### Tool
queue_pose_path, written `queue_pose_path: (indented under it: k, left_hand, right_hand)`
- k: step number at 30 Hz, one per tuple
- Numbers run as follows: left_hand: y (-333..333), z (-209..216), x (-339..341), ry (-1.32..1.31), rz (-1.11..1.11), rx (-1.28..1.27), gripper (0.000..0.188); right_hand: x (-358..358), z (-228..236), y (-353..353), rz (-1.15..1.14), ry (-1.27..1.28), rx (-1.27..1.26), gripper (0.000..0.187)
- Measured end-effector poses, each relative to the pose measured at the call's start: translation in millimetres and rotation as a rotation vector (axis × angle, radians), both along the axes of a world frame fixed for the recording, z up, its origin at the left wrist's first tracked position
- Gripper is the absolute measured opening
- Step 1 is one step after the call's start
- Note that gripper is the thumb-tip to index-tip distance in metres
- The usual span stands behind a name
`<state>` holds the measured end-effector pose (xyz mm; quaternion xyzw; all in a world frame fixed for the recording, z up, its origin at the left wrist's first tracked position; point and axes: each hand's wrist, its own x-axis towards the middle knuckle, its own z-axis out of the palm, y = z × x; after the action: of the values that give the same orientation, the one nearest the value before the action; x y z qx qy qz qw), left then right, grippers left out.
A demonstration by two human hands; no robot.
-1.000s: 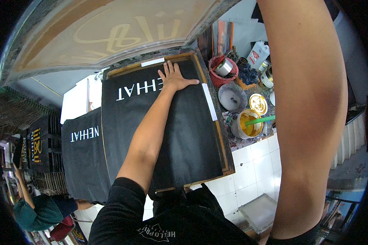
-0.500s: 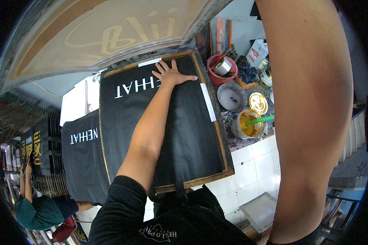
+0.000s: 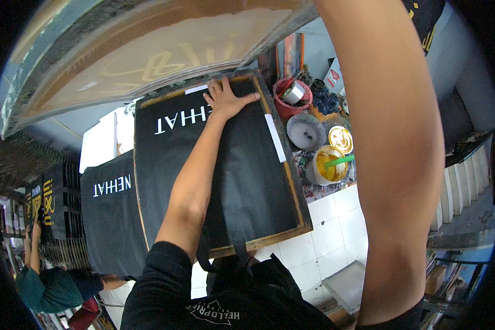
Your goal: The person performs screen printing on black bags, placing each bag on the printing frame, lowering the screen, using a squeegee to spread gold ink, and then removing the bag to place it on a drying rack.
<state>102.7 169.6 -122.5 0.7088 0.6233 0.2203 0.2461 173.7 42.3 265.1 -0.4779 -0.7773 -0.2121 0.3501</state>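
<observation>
My left hand [image 3: 226, 102] lies flat with spread fingers near the far edge of a black fabric bag [image 3: 247, 176], covering part of its white lettering. The bag rests on a wood-edged board [image 3: 278, 236], its dark handle hanging over the near edge. White strips [image 3: 275, 138] lie along the board's far and right sides. Tilted up beyond the board is a large printing screen [image 3: 165, 41] with a cursive design in its mesh. My right arm [image 3: 396, 143] reaches up past the top of the view, so its hand is hidden.
Right of the board stand a red bucket [image 3: 287, 110], a grey bowl [image 3: 308, 132] and a tub of yellow ink [image 3: 324, 169] with a green handle in it. Another black bag [image 3: 109, 220] lies to the left. At the far left, a person in dark green [image 3: 49, 289] handles black printed bags.
The raised screen's angle has changed, and its design looks flatter. My right arm has shifted left in the picture. My left hand stays pressed on the bag.
</observation>
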Motion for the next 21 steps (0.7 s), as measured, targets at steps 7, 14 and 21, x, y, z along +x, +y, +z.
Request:
queue_pose_path:
  k: [7, 14, 21]
  left_hand:
    - [-208, 114, -116, -1.076, -0.21, 0.381, 0.06]
    - [-402, 43, -202, -1.252, 0.153, -0.256, 0.024]
    - [-434, -33, -192, -1.329, 0.362, -0.503, 0.027]
  right_hand:
    - [-10, -52, -89, -0.193, 0.157, -0.374, 0.035]
    - [-2, -244, -180, 0.029, 0.11, -0.385, 0.035]
    - [-16, -329, -193, -0.01, -0.127, -0.448, 0.034]
